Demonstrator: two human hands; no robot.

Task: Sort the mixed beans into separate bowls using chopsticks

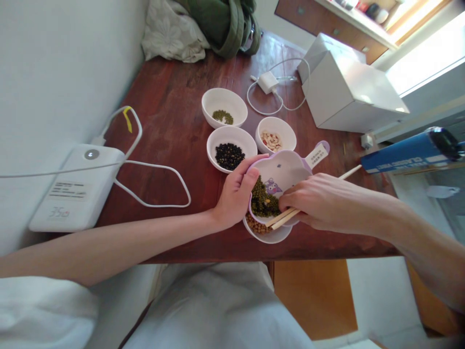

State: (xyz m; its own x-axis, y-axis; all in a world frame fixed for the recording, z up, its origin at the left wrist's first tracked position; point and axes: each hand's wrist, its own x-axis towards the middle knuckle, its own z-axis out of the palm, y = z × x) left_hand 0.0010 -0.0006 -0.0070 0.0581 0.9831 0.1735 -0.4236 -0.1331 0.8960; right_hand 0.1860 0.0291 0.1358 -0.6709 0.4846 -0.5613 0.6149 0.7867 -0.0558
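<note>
My left hand (238,194) grips the rim of a purple-edged bowl (286,167) with a handle and a cartoon figure inside. The bowl is tilted toward me, and green beans (263,198) lie gathered at its lower side. My right hand (312,201) is closed around a pair of chopsticks (285,218), its fingertips reaching into the bowl at the beans. Below the tilted bowl stands a white bowl (272,237) of tan beans (257,225), partly hidden. Beyond are white bowls with black beans (229,156), green beans (223,116) and pale pieces, perhaps peanuts (271,140).
A white power bank (78,189) with a looping cable lies on the left of the reddish wooden table (163,121). Toward the back are a white charger (268,82), a white box (348,87) and a green bag (221,24). A blue box (410,152) stands at the right.
</note>
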